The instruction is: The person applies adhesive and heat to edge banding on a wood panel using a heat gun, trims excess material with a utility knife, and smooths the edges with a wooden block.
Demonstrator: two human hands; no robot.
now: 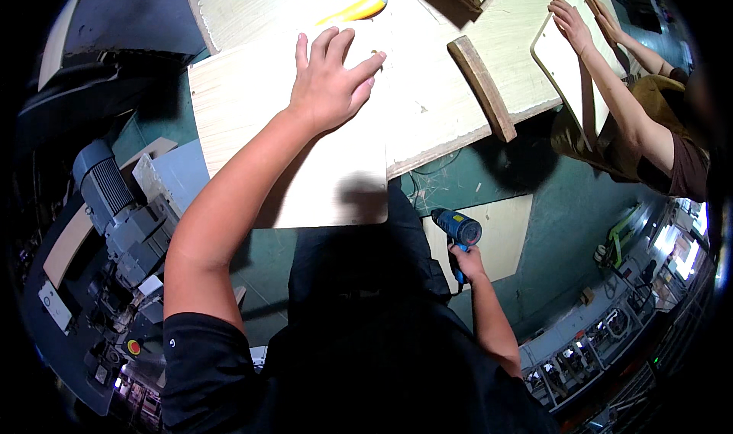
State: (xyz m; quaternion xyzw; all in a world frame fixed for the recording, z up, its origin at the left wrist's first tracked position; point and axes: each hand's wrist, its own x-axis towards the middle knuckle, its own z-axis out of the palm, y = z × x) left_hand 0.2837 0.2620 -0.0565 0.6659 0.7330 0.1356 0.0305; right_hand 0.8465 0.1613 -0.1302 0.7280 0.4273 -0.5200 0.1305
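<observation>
My left hand (328, 83) lies with fingers spread on a pale wooden panel (328, 182), near its far right side. The panel has rounded corners and rests on a worktable, its near part jutting over the edge toward my lap. My right hand (469, 262) is wrapped round the handle of a blue pistol-grip power tool (458, 226), held low to the right of my legs. The tool's dark nose points away to the left; whether it is a drill or a heat gun I cannot tell. A yellow curved-handled tool (359, 8) lies just beyond my left fingertips.
A curved wooden strip (482, 89) lies on the worktable (427, 113). At the right, a co-worker's hands (571, 23) hold another pale panel (569, 67). A grey motor (107, 186) and machinery stand left. A board (496, 239) lies on the floor.
</observation>
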